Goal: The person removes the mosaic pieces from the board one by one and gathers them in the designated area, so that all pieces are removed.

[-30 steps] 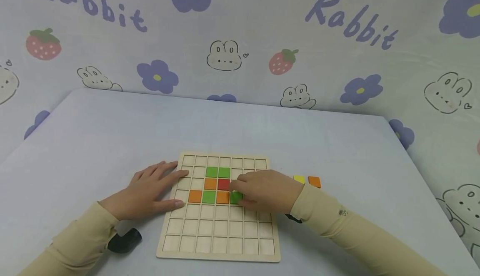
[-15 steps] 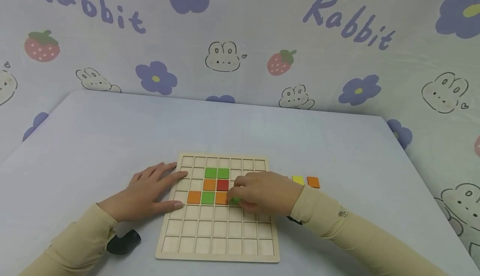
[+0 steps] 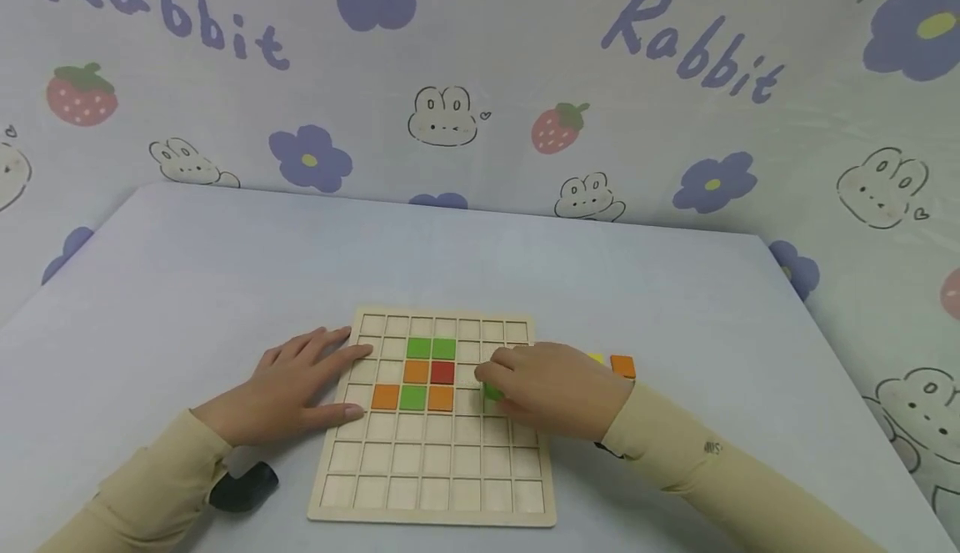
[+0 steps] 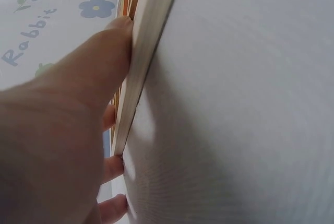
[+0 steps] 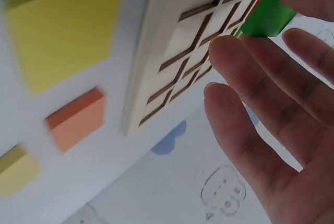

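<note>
A wooden grid board (image 3: 431, 505) lies on the table with several square tiles in its cells: green, orange and a red tile (image 3: 442, 372). My left hand (image 3: 288, 390) rests at the board's left side, fingers spread, the thumb and index finger on its border. Over the right part of the board, my right hand (image 3: 551, 388) pinches a green tile (image 5: 267, 16) between thumb and fingers. From the head view, the fingers cover most of that tile (image 3: 492, 392). The right wrist view shows it tilted, near the board's surface; whether it touches cannot be told.
Right of the board lie loose tiles, among them an orange tile (image 3: 622, 366) and a yellow tile (image 3: 596, 359), partly behind my right hand. A black object (image 3: 244, 488) sits by my left wrist. A printed cloth (image 3: 480, 52) hangs behind the table.
The green tile has left the cell right of the lower orange tile. My right hand has drawn it a little to the right, baring that cell. The left hand stays in place.
</note>
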Tool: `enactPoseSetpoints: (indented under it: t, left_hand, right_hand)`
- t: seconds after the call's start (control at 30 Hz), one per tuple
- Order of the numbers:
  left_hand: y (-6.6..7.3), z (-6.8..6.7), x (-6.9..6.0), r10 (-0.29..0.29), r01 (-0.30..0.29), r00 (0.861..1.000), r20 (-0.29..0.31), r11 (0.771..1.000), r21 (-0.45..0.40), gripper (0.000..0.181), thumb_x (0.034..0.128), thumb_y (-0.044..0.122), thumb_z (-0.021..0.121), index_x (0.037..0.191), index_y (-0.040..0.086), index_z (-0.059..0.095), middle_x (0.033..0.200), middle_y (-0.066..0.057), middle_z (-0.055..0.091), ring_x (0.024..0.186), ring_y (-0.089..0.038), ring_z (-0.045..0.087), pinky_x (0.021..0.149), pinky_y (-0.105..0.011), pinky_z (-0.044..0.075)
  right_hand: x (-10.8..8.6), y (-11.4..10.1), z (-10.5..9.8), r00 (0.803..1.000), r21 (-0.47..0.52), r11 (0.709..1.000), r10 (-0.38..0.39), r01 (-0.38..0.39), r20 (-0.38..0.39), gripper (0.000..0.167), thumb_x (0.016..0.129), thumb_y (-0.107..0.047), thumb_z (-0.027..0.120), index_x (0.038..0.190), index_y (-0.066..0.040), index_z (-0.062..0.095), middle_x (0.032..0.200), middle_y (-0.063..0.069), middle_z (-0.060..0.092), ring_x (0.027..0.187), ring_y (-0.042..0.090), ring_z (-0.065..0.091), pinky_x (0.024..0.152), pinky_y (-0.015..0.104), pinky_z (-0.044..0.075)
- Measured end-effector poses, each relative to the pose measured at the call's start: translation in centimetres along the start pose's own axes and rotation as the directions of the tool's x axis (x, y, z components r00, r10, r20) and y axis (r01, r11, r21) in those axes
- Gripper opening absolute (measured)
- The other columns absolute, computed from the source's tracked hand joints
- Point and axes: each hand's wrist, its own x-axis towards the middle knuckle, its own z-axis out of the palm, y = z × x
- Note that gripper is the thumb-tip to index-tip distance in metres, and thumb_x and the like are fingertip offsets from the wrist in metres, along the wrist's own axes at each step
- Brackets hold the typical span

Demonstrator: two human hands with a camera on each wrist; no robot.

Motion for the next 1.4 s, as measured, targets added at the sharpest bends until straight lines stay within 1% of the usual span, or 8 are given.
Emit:
enactPoseSetpoints:
  t: [0.17, 0.43, 0.53, 0.6, 0.7, 0.8, 1.07, 1.4]
  left_hand:
    - [-0.1, 0.2, -0.2, -0.01, 0.01, 1.0, 0.004, 1.0, 0.02, 0.074, 0.0878, 0.068, 0.048, 0.148, 0.027, 0.035, 0.154, -0.013, 0.028, 0.138, -0.044, 0.025, 0.099, -0.066, 0.027]
    - [0.2, -0.1, 0.0, -0.003, 0.003, 1.0, 0.014, 1.0, 0.016, 0.073, 0.0889, 0.066, 0.048, 0.149, 0.028, 0.033, 0.154, -0.012, 0.026, 0.139, -0.043, 0.023, 0.099, -0.066, 0.026]
    - [0.2, -0.1, 0.0, -0.004, 0.004, 1.0, 0.015, 1.0, 0.015, 0.073, 0.0887, 0.067, 0.048, 0.149, 0.028, 0.033, 0.155, -0.012, 0.026, 0.139, -0.043, 0.023, 0.099, -0.066, 0.026]
    - [0.3, -0.1, 0.0, -0.004, 0.004, 1.0, 0.015, 1.0, 0.014, 0.073, 0.0886, 0.067, 0.048, 0.149, 0.028, 0.033, 0.155, -0.012, 0.026, 0.139, -0.043, 0.023, 0.099, -0.065, 0.026]
    - [0.2, -0.1, 0.0, -0.001, 0.001, 1.0, 0.011, 1.0, 0.018, 0.073, 0.0887, 0.067, 0.048, 0.148, 0.027, 0.034, 0.154, -0.013, 0.027, 0.138, -0.043, 0.023, 0.099, -0.065, 0.027]
    - [0.1, 0.1, 0.0, 0.0, 0.0, 1.0, 0.01, 1.0, 0.026, 0.073, 0.0887, 0.067, 0.047, 0.149, 0.027, 0.034, 0.154, -0.013, 0.027, 0.138, -0.043, 0.024, 0.099, -0.065, 0.027]
    - [-0.1, 0.0, 0.0, 0.001, -0.001, 1.0, 0.013, 1.0, 0.02, 0.073, 0.089, 0.067, 0.047, 0.149, 0.028, 0.033, 0.155, -0.013, 0.026, 0.139, -0.044, 0.023, 0.099, -0.065, 0.027]
    - [-0.2, 0.2, -0.1, 0.004, -0.004, 1.0, 0.005, 1.0, 0.019, 0.073, 0.0889, 0.067, 0.048, 0.149, 0.028, 0.033, 0.154, -0.014, 0.027, 0.139, -0.044, 0.024, 0.099, -0.065, 0.027]
  right_hand:
    - [-2.6, 0.7, -0.6, 0.992, 0.05, 0.991, 0.12, -0.121, 0.027, 0.025, 0.084, -0.019, 0.072, 0.104, -0.016, 0.056, 0.087, -0.01, 0.058, 0.065, 0.007, 0.048, 0.062, 0.023, 0.045]
    - [-7.3, 2.1, -1.0, 0.977, 0.014, 0.979, 0.201, -0.201, -0.063, 0.026, 0.077, -0.012, 0.078, 0.094, -0.017, 0.059, 0.087, -0.009, 0.058, 0.067, 0.006, 0.052, 0.061, 0.024, 0.047]
    - [-8.5, 2.4, -0.7, 0.97, 0.007, 0.972, 0.235, -0.235, -0.059, 0.025, 0.077, -0.012, 0.078, 0.093, -0.016, 0.059, 0.088, -0.008, 0.059, 0.068, 0.006, 0.054, 0.061, 0.024, 0.048]
    - [-9.2, 2.4, -0.4, 0.968, 0.017, 0.968, 0.249, -0.249, -0.03, 0.025, 0.077, -0.012, 0.078, 0.093, -0.016, 0.059, 0.087, -0.007, 0.059, 0.067, 0.005, 0.053, 0.061, 0.024, 0.048]
    - [-9.9, 2.4, 0.0, 0.967, 0.045, 0.966, 0.254, -0.254, 0.012, 0.026, 0.077, -0.011, 0.079, 0.092, -0.017, 0.059, 0.087, -0.007, 0.058, 0.066, 0.004, 0.051, 0.06, 0.023, 0.048]
    - [-10.4, 2.4, 0.4, 0.967, 0.053, 0.966, 0.253, -0.254, 0.027, 0.027, 0.077, -0.011, 0.079, 0.092, -0.018, 0.058, 0.085, -0.008, 0.056, 0.066, 0.004, 0.049, 0.06, 0.023, 0.047]
    - [-10.6, 2.7, 1.1, 0.982, 0.05, 0.982, 0.183, -0.18, -0.057, 0.027, 0.075, -0.009, 0.079, 0.091, -0.017, 0.059, 0.088, -0.008, 0.058, 0.071, 0.004, 0.052, 0.063, 0.024, 0.049]
    - [-10.8, 3.0, 1.7, 0.983, 0.052, 0.987, 0.158, -0.154, -0.089, 0.024, 0.077, -0.008, 0.078, 0.089, -0.016, 0.059, 0.094, -0.007, 0.059, 0.08, 0.005, 0.057, 0.068, 0.025, 0.052]
